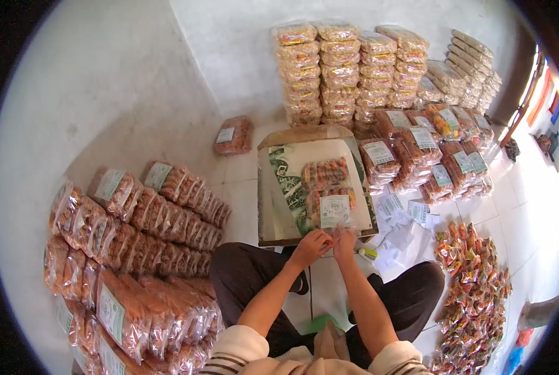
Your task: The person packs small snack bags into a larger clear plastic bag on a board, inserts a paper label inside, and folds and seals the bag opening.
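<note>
A clear plastic bag of small snack packets (324, 178) lies on a low board-topped box (270, 215) between my knees. A white printed label (334, 211) shows near the bag's close end. My right hand (344, 241) pinches the gathered plastic at that end. Beside it, at the box's front edge, my left hand (312, 245) has its fingers closed by the same plastic; whether it grips the plastic or something small is hidden. Just right of my right hand, a yellow-green object (367, 254), too small to name, lies on the floor.
Stacked bags of brown snacks (135, 231) crowd the left. More packed bags (417, 147) and tall stacks of pale bags (339, 69) stand behind. Loose printed labels (404, 234) lie right of the box, near a pile of small colourful packets (473, 294). One bag (234, 135) sits alone by the wall.
</note>
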A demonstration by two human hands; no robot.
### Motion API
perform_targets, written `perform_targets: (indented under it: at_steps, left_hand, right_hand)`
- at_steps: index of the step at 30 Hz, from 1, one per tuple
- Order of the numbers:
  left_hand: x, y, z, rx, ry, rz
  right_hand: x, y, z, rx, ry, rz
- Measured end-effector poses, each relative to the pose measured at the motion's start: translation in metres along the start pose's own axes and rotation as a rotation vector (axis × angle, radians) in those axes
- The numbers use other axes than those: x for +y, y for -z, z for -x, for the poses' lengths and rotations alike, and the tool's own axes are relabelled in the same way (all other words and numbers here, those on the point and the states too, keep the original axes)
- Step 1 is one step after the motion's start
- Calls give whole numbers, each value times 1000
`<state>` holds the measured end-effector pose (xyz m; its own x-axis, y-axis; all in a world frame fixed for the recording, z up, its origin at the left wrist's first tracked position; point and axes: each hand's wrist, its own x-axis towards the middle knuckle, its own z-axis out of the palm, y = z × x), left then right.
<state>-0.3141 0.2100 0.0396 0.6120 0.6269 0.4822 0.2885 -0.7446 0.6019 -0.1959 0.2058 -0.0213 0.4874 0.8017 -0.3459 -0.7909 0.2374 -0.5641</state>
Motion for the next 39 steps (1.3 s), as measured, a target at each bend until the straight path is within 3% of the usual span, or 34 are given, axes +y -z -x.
perform_targets:
  at_steps: [1,3,4,6,7,9,10,12,14,16,20,22,28,30,34,39]
  left_hand:
    - [1,0,-1,26,0,-2]
    - [0,1,-4,56,6,-2]
    - [-4,-1,-8,172,69,1]
    - [-12,-3,-21,295,130,12]
    - [-19,-4,-30,388,245,9]
    - [-44,-10,-46,491,388,-79]
    - [-63,-14,-55,499,412,-166]
    - [-79,-6,-74,411,383,-216]
    - [-91,2,-91,334,350,-269]
    - [-100,4,-101,122,328,-275]
    - [-112,-22,-98,146,485,-222]
    - [-115,-32,-96,247,433,-255]
    - [-113,-33,-92,236,473,-232]
    - [-115,-32,-88,261,437,-223]
    - [-118,-30,-84,280,383,-177]
    - [-113,-27,-84,262,400,-144]
  right_hand:
    - [-1,-2,-3,-2,-4,0]
    - [-9,-1,-7,-46,55,399]
    - [-16,-8,4,-48,56,406]
    - [-23,-13,35,85,373,882]
    - [-19,-3,43,86,377,891]
    - [-14,16,59,-21,849,1500]
    - [-16,18,60,-16,843,1510]
    - [-20,17,62,-364,917,1673]
    - [-22,16,55,-427,955,1732]
    - [-23,12,48,-496,988,1789]
    - [-21,4,28,-455,949,2001]
    - [-24,-2,21,-436,941,2038]
    - [-29,-13,-10,-567,994,1934]
    - [-31,-16,-22,-643,841,1935]
    - [-31,-23,-46,-750,804,2086]
    - [-28,-36,-50,-678,940,2108]
